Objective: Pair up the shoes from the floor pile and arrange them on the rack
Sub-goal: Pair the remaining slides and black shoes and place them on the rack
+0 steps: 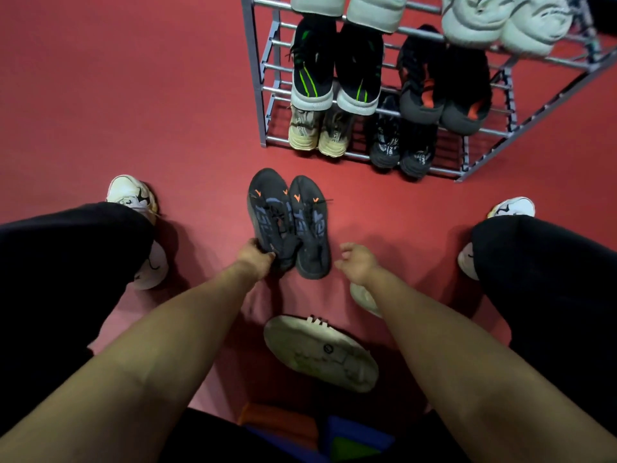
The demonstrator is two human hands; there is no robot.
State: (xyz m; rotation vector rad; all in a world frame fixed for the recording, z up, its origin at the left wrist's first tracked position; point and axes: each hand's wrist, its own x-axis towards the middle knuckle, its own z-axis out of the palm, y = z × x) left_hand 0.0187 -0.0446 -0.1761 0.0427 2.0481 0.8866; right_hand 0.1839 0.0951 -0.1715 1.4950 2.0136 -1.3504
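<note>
Two dark grey shoes with orange marks lie side by side on the red floor, the left shoe [268, 208] and the right shoe [310, 225]. My left hand [255, 257] grips the heel of the left one. My right hand [355, 262] hovers just right of the pair with loosely bent fingers, holding nothing. A white shoe [320, 352] lies on its side closer to me, sole showing. Another pale shoe [362, 297] is partly hidden under my right forearm. The grey metal rack [267, 85] stands ahead.
The rack holds several pairs: white ones on top, black-green [314, 61] and black-orange [444, 85] in the middle, cream [317, 132] and dark [400, 145] at the bottom. My own feet in white sneakers [133, 195] flank the floor space. A colourful object [300, 429] sits below me.
</note>
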